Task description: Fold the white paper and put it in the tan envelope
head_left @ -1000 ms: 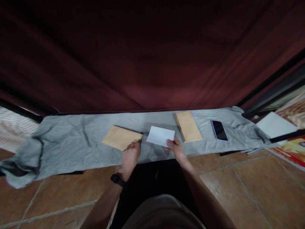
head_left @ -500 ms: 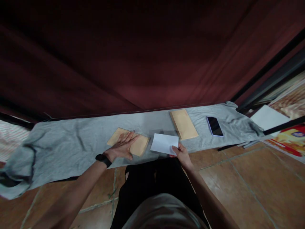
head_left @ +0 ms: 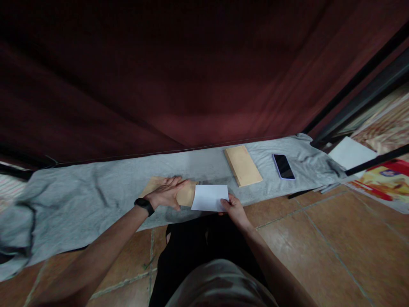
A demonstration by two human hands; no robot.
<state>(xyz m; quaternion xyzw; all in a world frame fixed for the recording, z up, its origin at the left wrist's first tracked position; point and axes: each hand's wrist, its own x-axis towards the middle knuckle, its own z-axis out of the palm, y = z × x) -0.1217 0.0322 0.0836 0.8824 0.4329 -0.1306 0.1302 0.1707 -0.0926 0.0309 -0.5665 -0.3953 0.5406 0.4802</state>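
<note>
My left hand (head_left: 168, 193) lies with fingers spread on a tan paper envelope (head_left: 187, 196), pressing it against the grey cloth. A dark wristband (head_left: 144, 206) is on that wrist. Between the thumb and fingers of my right hand (head_left: 234, 209) is a white sheet of paper (head_left: 209, 198), gripped by its lower right corner. The sheet's left edge meets or overlaps the envelope's right end; whether it is inside the envelope I cannot tell. Beyond the sheet, a stack of tan envelopes (head_left: 243, 166) rests on the cloth.
A smartphone (head_left: 283, 166) lies on the cloth right of the stack. The grey cloth (head_left: 79, 192) covers a long, narrow surface. A dark red curtain (head_left: 191, 85) hangs behind it. At the far right are a white sheet (head_left: 351, 151) and a red and yellow package (head_left: 383, 181).
My right hand has brought the white paper left, up to the envelope's right end. My left hand has stayed spread on the envelope. The view has shifted slightly.
</note>
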